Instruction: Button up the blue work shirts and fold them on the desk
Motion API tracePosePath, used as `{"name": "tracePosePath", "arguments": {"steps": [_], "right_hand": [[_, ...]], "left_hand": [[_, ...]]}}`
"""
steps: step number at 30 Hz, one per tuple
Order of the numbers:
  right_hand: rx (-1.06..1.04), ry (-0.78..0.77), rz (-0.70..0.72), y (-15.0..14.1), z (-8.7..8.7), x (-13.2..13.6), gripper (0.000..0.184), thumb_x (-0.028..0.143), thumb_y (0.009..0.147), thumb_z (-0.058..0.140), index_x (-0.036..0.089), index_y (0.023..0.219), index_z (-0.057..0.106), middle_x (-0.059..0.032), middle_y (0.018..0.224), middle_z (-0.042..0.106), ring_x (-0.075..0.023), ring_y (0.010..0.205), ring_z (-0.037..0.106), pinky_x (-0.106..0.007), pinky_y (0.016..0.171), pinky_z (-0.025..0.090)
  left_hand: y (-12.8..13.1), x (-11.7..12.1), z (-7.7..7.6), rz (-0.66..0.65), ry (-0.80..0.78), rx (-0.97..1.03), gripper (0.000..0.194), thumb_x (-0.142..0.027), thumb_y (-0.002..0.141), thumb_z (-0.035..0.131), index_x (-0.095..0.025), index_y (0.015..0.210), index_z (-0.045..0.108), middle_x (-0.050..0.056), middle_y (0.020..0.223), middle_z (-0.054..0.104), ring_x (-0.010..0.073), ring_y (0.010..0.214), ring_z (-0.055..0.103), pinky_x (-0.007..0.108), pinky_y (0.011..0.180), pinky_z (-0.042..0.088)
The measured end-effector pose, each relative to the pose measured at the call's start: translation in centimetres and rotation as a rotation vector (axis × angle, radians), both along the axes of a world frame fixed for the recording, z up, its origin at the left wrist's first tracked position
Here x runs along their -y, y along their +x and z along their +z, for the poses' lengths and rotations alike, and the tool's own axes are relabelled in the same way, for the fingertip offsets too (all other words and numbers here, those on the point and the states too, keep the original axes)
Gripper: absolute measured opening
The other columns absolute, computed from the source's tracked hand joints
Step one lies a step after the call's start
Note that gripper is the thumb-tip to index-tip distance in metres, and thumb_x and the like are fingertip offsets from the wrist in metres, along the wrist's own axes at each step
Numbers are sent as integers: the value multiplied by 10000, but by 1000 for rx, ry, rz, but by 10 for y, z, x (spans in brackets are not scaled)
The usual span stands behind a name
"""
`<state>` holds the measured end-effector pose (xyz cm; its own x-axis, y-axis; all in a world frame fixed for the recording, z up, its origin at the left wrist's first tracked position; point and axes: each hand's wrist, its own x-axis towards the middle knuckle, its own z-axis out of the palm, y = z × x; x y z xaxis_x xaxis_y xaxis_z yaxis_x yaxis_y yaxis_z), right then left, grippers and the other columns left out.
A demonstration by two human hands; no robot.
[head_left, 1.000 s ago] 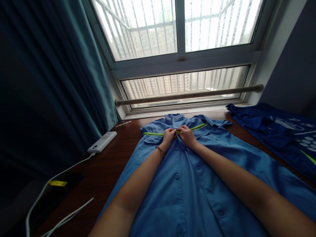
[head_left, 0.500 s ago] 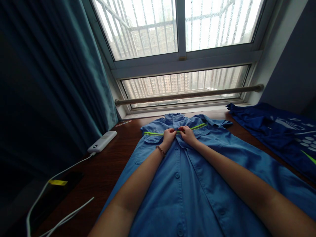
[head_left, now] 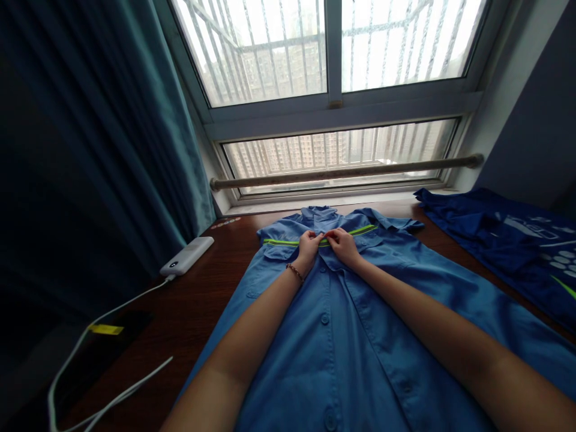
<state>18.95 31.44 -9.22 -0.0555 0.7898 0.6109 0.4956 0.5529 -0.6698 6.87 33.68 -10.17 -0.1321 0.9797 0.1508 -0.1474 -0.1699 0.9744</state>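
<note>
A light blue button-up shirt (head_left: 351,336) with a neon green chest stripe lies flat on the dark wooden table (head_left: 189,312), collar toward the window. My left hand (head_left: 308,245) and my right hand (head_left: 344,245) meet at the placket just below the collar, fingers pinched on the shirt's front edges near the top button. A beaded bracelet sits on my left wrist. Several buttons run down the front between my forearms.
A white power bank (head_left: 187,256) with a white cable (head_left: 90,342) lies on the table's left. A dark phone with a yellow tag (head_left: 105,329) is near the left edge. A darker blue printed garment (head_left: 508,240) lies at right. Teal curtain (head_left: 112,150) hangs at left.
My hands have stayed at the shirt's top placket, fingertips shifting slightly upward and closer together. Nothing else moved.
</note>
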Motion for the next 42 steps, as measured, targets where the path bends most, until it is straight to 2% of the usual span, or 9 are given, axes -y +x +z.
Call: {"name": "tracePosePath", "arguments": {"steps": [3, 7, 14, 18, 22, 34, 42], "right_hand": [[-101, -8, 27, 0, 2, 2, 103, 171, 743, 530, 169, 758, 632, -29, 774, 560, -130, 677, 564, -241, 637, 472], [-163, -44, 29, 1, 3, 3, 72, 214, 704, 580, 175, 749, 622, -19, 758, 591, -139, 675, 578, -254, 652, 478], [-251, -123, 62, 2, -1, -1, 131, 298, 707, 588, 187, 773, 608, -15, 747, 642, -158, 688, 614, -265, 651, 478], [-349, -229, 82, 7, -10, -10, 182, 324, 649, 637, 172, 744, 603, -21, 704, 649, -170, 666, 616, -272, 623, 477], [-388, -258, 89, 11, -15, -17, 205, 320, 623, 651, 159, 742, 605, -28, 681, 655, -177, 663, 619, -281, 617, 480], [-411, -264, 111, 8, -13, -13, 179, 290, 632, 645, 164, 754, 681, -44, 739, 682, -194, 712, 631, -308, 693, 491], [-409, -272, 111, 6, -9, -9, 202, 308, 616, 668, 183, 774, 688, -30, 756, 684, -188, 730, 631, -292, 703, 486]], "left_hand": [[0, 2, 2, -8, -3, 37, 251, -210, 611, 673, -158, 750, 471, -39, 542, 527, 93, 466, 490, 192, 448, 368], [0, 5, 4, -14, 1, 59, 249, -208, 622, 673, -155, 747, 464, -33, 548, 535, 86, 459, 491, 199, 468, 388], [0, 5, 1, 0, 36, 32, 283, -279, 634, 686, -151, 774, 476, -17, 585, 557, 110, 508, 527, 219, 506, 407], [3, 6, 3, -4, 81, -35, 239, -244, 614, 702, -144, 729, 517, -18, 583, 548, 105, 530, 512, 205, 515, 375], [5, 9, 6, -42, 109, -58, 201, -182, 572, 715, -138, 633, 529, -25, 576, 531, 94, 554, 491, 196, 537, 362], [3, 9, 5, -160, -83, 81, 160, -211, 587, 661, -129, 668, 550, 7, 588, 558, 102, 479, 501, 218, 457, 378], [3, 7, 4, -99, -86, 62, 171, -205, 595, 656, -145, 595, 496, -40, 484, 467, 60, 394, 401, 191, 401, 298]]}}
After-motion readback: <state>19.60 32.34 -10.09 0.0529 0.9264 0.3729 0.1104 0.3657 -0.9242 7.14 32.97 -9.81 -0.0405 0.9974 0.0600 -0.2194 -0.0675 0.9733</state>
